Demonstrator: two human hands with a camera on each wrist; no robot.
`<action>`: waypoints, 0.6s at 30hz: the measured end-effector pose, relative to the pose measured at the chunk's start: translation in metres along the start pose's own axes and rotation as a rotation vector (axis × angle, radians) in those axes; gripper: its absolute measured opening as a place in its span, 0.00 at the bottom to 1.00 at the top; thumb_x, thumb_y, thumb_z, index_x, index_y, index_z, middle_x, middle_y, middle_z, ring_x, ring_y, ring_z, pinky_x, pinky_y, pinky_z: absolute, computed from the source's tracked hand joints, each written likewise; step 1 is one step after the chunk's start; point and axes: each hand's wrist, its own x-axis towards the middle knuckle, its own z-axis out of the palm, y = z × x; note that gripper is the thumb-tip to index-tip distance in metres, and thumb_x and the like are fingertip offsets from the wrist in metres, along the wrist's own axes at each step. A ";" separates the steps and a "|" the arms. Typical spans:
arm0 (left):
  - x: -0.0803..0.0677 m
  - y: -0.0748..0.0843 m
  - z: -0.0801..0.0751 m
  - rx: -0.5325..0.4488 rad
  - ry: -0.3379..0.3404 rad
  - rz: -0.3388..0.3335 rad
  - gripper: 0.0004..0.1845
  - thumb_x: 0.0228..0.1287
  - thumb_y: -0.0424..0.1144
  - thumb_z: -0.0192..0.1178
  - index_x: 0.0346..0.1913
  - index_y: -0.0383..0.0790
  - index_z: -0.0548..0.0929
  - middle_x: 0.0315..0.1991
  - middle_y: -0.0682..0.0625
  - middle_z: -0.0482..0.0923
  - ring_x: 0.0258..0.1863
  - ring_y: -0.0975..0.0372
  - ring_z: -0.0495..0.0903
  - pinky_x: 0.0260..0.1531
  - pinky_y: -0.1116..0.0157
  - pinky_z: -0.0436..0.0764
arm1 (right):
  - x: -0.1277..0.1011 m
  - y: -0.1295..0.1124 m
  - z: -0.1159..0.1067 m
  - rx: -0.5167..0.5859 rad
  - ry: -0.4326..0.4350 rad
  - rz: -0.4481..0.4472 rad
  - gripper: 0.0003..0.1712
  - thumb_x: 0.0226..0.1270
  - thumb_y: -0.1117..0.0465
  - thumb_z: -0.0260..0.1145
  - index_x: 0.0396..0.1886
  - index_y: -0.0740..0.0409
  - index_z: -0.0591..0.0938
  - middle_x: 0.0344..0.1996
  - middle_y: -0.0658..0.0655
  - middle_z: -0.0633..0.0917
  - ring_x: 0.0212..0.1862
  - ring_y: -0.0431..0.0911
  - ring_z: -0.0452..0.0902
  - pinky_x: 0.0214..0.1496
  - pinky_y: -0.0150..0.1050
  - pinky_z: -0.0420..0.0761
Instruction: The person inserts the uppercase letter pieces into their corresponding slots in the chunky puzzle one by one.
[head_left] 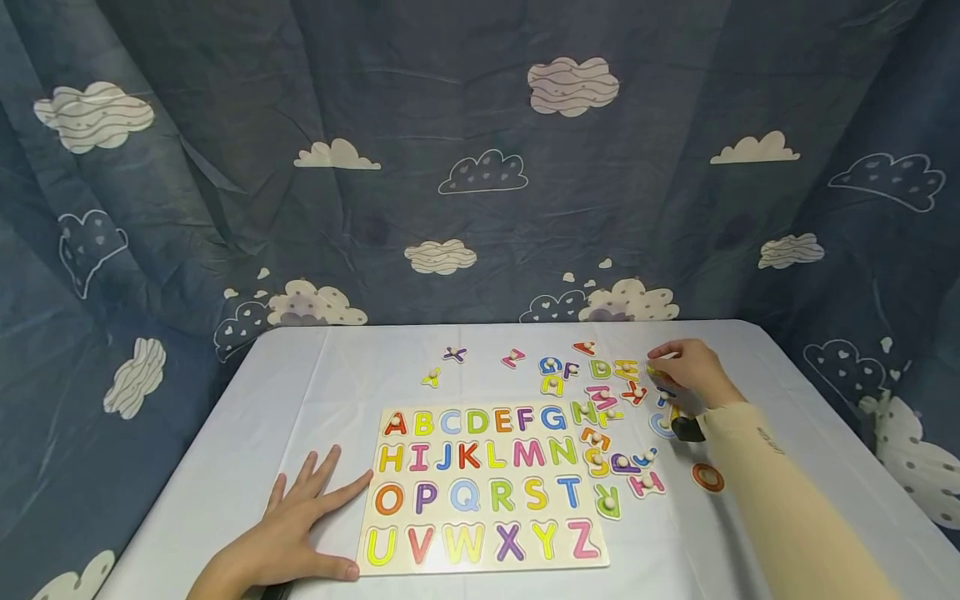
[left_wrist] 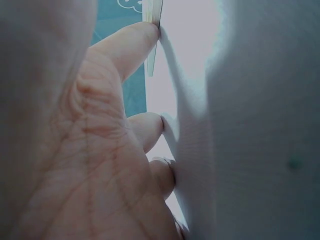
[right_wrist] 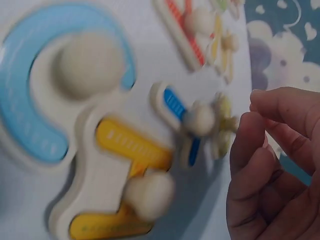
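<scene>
My left hand (head_left: 288,521) rests spread on the white table, its index fingertip and thumb touching the left edge of a wooden alphabet puzzle board (head_left: 555,566). In the left wrist view, the palm (left_wrist: 95,165) and fingertips press on the cloth beside the board's edge. At the far right, my right hand (head_left: 693,368) has thumb and fingers curled together at the knob of a yellow-green letter piece (right_wrist: 223,125), which it appears to pinch; the contact is partly hidden. Nearby lie a blue T piece (right_wrist: 175,105), a light blue C piece (right_wrist: 15,75) and a yellow-orange piece (right_wrist: 110,227).
Several knobbed letter pieces lie right of the board, among them a green R (head_left: 607,502), a pink H (head_left: 647,485) and an orange ring-shaped O (head_left: 708,477). Behind the board are a purple X (head_left: 454,355) and a red-pink Z (head_left: 513,358). A cloud-patterned curtain (head_left: 480,100) hangs behind.
</scene>
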 end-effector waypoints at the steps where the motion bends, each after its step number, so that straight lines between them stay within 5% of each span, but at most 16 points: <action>1: 0.000 0.000 0.000 -0.002 0.000 0.000 0.61 0.33 0.70 0.85 0.79 0.71 0.72 0.88 0.35 0.46 0.85 0.28 0.36 0.73 0.20 0.30 | 0.000 0.003 0.000 -0.001 0.003 0.011 0.21 0.78 0.56 0.67 0.60 0.67 0.84 0.36 0.60 0.84 0.33 0.46 0.79 0.34 0.35 0.80; 18: -0.001 0.001 0.000 -0.007 0.012 0.010 0.61 0.32 0.70 0.85 0.78 0.71 0.73 0.88 0.34 0.47 0.85 0.28 0.36 0.73 0.20 0.31 | -0.004 0.017 0.003 -0.077 0.065 -0.012 0.18 0.79 0.57 0.68 0.56 0.68 0.83 0.36 0.62 0.83 0.37 0.50 0.78 0.36 0.37 0.76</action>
